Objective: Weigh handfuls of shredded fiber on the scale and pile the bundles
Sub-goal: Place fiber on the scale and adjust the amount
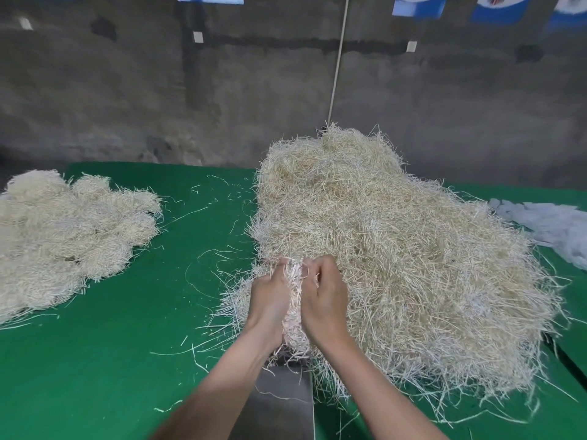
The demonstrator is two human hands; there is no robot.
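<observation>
Head view, looking down: the handful of shredded fiber (293,300) is a loose wad of thin pale strips. I judge it very light, springy and quick to shed, so it wants squeezing from both sides round its middle rather than a pinch at the ends.

It stands between my palms, its top sprouting past my knuckles. Its lower end hangs just over a grey metal plate (282,398), which I take for the scale, at the near edge of the green tabletop (127,360). My left hand (270,300) is curled round its left flank and my right hand (324,296) round its right, both clamped on it with fingers dug into the strands.

The handful touches the near-left fringe of the big loose heap (397,249), which covers the right half of the tabletop up to the far edge. The pile of bundles (63,236) lies at the left edge, well apart. Pale plastic bags (552,230) lie at the right edge.
</observation>
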